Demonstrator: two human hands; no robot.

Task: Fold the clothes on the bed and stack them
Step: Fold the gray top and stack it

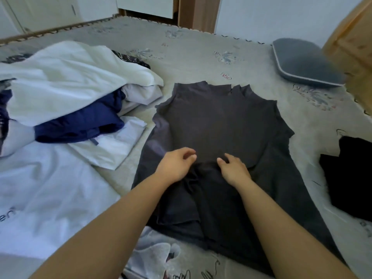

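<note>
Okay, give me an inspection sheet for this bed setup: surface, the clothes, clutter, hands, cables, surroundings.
Surface: bed covered with a pale patterned sheet.
Job's things: dark grey garment spread flat mid-bed, its near part bunched in folds; heap of white and navy clothes on the left; black garment at the right edge, whether folded cannot be told.
Clutter: grey pillow at the far right.
Hands: left hand and right hand over the grey garment at the fold line, fingers loosely curled; no clear grip on the cloth.
Cables: nothing seen.
Surroundings: white cabinets beyond the bed, wooden furniture at right.
</note>
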